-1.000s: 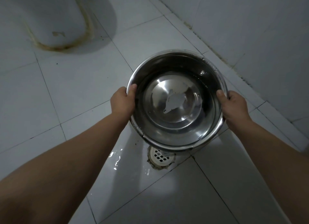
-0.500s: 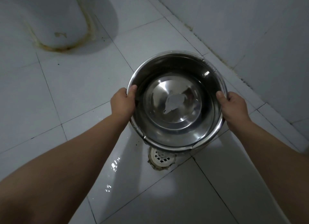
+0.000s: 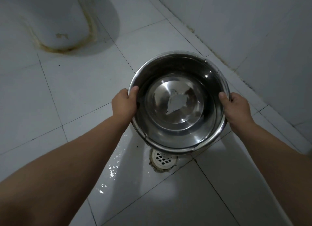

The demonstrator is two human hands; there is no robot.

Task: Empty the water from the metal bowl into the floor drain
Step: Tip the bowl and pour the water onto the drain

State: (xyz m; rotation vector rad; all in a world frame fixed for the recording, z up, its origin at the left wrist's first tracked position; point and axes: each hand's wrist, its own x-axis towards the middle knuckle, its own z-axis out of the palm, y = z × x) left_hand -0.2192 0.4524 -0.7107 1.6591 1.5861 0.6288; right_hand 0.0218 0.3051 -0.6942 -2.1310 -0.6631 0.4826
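Note:
I hold a round metal bowl [image 3: 179,106] in the air with both hands, its near rim tipped down toward me. My left hand [image 3: 124,104] grips the left rim with the thumb inside. My right hand [image 3: 236,107] grips the right rim the same way. A shallow layer of water lies in the bowl's bottom and reflects light. The white floor drain [image 3: 163,160] sits in the tile floor just below the bowl's near edge, partly hidden by it. Wet streaks shine on the tiles left of the drain.
A white toilet base [image 3: 50,19] with a stained joint stands at the upper left. A tiled wall [image 3: 261,31] runs along the right, meeting the grey floor tiles [image 3: 76,90] at a dirty seam.
The bowl has tilted slightly more toward me, so its near rim sits lower over the drain. More wet patches show on the tile to the drain's left. Both hands keep their grip.

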